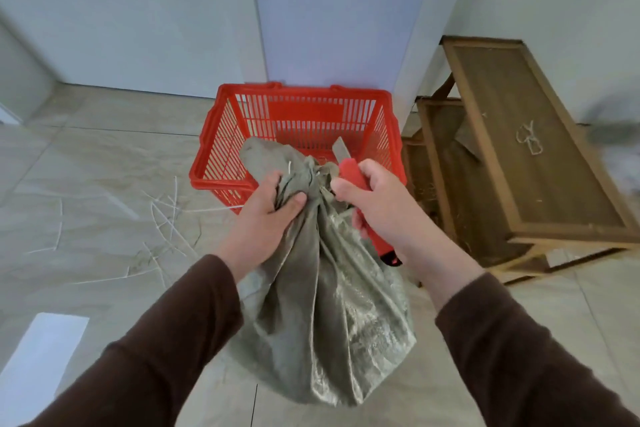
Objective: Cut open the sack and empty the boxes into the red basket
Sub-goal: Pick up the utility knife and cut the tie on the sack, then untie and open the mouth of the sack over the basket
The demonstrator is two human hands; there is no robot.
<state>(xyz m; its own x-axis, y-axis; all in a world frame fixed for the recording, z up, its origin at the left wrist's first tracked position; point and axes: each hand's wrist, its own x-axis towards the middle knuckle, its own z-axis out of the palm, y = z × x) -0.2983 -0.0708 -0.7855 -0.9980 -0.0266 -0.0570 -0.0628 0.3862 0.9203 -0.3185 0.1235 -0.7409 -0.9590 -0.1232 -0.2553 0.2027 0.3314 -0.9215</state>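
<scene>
A grey-green woven sack (325, 315) hangs in front of me, gathered and tied at its neck. My left hand (268, 215) grips the bunched neck from the left. My right hand (377, 204) holds a red-handled utility knife (351, 172), whose grey blade points up and away right beside the sack's knot. Behind the sack, on the floor, stands the red slatted plastic basket (298, 114). The sack's top flap overlaps the basket's front rim. The boxes are hidden inside the sack.
Several white string scraps (162, 218) lie on the tiled floor to the left. Wooden crates (519, 149) lean against the wall on the right. A white sheet (45, 350) lies at the lower left. White walls stand close behind the basket.
</scene>
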